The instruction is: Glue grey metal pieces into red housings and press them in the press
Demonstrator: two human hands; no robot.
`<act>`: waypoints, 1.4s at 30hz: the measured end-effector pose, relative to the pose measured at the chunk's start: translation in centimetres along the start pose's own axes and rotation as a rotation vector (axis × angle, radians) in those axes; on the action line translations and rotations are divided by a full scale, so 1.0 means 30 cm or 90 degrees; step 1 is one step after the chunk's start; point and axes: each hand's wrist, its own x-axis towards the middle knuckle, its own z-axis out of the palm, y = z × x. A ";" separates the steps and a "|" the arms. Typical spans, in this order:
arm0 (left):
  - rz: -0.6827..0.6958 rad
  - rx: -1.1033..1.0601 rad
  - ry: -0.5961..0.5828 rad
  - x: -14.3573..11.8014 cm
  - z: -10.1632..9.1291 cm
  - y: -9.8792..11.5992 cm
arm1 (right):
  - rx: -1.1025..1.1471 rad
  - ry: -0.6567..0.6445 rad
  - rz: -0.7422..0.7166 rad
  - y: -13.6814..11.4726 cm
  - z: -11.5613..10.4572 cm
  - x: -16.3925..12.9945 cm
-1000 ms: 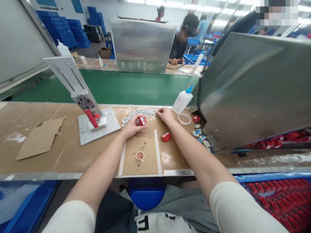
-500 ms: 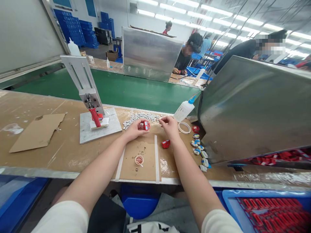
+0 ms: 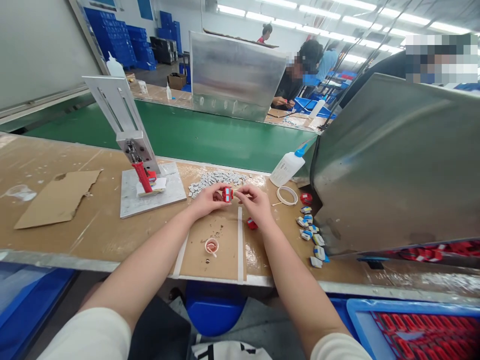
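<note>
The workbench (image 3: pixel 101 225) is viewed from the head, forward and downward. The left hand (image 3: pixel 205 203) and right hand (image 3: pixel 258 206) are framed near, centrally.

1. A factory workshop: a long green belt (image 3: pixel 221 142) runs beyond the desk (image 3: pixel 97 220).
2. Blue crates (image 3: pixel 107 37) stand stacked behind; a tray (image 3: pixel 360 317) holds rows of red parts (image 3: pixel 420 325).
3. Strip lights (image 3: pixel 231 10) line the ceiling; a person (image 3: pixel 287 89) works opposite.

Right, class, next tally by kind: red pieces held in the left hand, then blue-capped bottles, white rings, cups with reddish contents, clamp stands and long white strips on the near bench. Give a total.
Red piece in left hand: 1
Blue-capped bottle: 1
White ring: 1
Cup: 1
Clamp stand: 1
White strips: 2
Total: 7
</note>
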 end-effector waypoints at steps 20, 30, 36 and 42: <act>0.013 -0.009 -0.015 -0.010 0.018 0.002 | -0.060 0.006 -0.038 -0.004 0.011 -0.002; 0.073 0.076 -0.016 -0.015 0.022 -0.022 | -0.163 -0.022 -0.148 -0.002 0.013 -0.004; 0.113 0.153 -0.013 -0.032 0.032 0.030 | -0.181 -0.039 -0.092 0.006 0.015 0.004; 0.141 0.201 0.016 -0.044 0.036 0.048 | -0.279 -0.171 -0.157 -0.031 0.014 -0.015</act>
